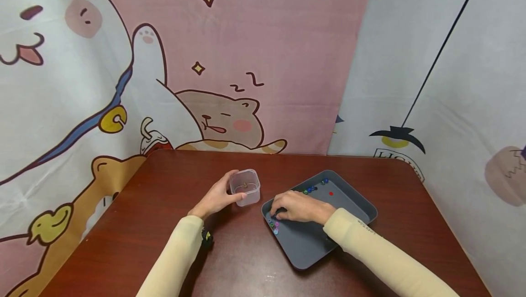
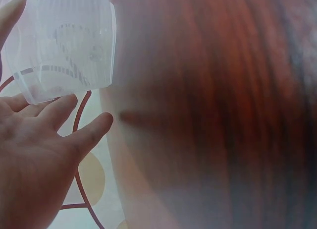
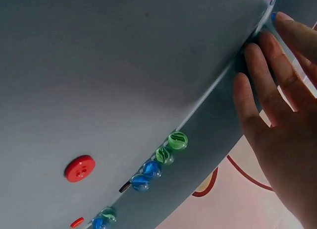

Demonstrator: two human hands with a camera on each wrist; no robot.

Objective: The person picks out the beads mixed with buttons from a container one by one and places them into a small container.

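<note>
Head view: left hand (image 1: 215, 196) grips clear box (image 1: 251, 191), mouth upward; what right hand (image 1: 300, 206) holds, I can't tell.

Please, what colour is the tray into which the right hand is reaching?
Dark grey; the tray shows best in the head view.

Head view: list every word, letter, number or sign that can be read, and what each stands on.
"Z Z": the backdrop, above the sleeping bear.
"LIO", seemingly, partly cut off: the backdrop's banner.
Right sleeve: small dark marking, too small to read.
</note>
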